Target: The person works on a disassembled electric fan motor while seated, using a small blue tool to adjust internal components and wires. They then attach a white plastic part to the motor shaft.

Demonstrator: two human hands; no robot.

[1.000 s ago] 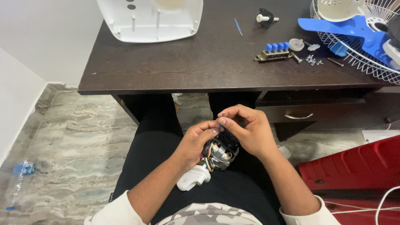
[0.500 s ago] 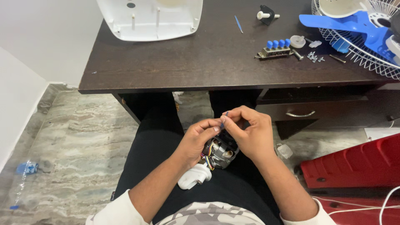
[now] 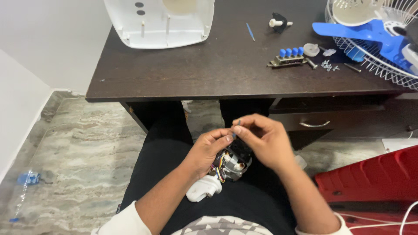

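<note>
In my lap I hold a small fan motor [image 3: 230,164] with coloured wires and a white plastic end [image 3: 203,189]. My left hand [image 3: 208,150] cradles the motor from its left side. My right hand [image 3: 264,140] sits over the motor's top right, its fingertips pinching a small dark part [image 3: 236,124] just above the motor. The fingertips of both hands meet there. The motor's underside is hidden by my hands and legs.
A dark wooden desk [image 3: 217,69] stands in front with a white fan base shell [image 3: 161,21], a blue push-button switch block [image 3: 287,58], loose screws [image 3: 327,65], a wire grille [image 3: 370,48] and a blue fan blade [image 3: 370,35]. A red case [image 3: 374,178] lies on the floor to the right.
My hands stay on the motor with small finger movements. The right fingertips have lifted the small dark part slightly above the motor.
</note>
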